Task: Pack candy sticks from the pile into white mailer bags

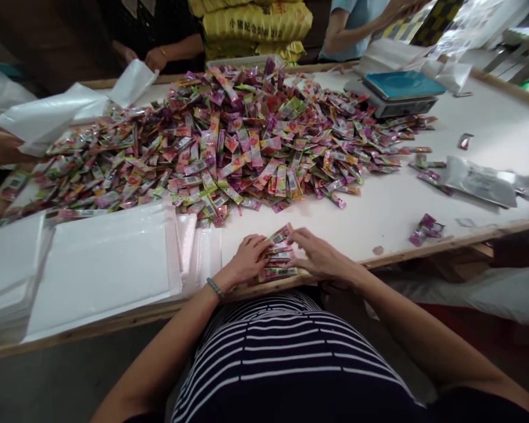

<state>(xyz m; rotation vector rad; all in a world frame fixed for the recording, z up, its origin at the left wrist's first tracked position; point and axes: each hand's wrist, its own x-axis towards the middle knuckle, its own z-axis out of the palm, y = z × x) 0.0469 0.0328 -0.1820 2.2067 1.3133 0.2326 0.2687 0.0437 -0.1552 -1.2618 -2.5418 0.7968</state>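
Sachets (278,272) lie in a small stepped bunch near the front edge of the table (365,214), between the person's two hands. They are pink, green and yellow, set crosswise one above another, and the topmost tilts up to the right.

The left hand (249,258), with a bracelet (215,288) at the wrist, lies over their left ends, fingers bent onto them; whether it grasps them or only presses cannot be told. The right hand (317,252) is at their right ends, its fingers curved and parted from the thumb. It is slightly blurred, and whether the tips pinch anything cannot be told.

Beyond the hands spreads a large heap (238,141) of similar sachets, with a pale basket (242,61) behind it. White mailers (106,252) lie in overlapping piles to the left. At the heap's right end stands a scale (403,88) with a blue top. Nearer on the right are a clear bag (480,182) and a purple cluster (425,229) of packets.

Across the table, a co-worker in black has both hands at a white pouch (134,82); yellow sacks (258,23) are stacked beside that person. Another co-worker's blue sleeve (341,9) shows farther right.
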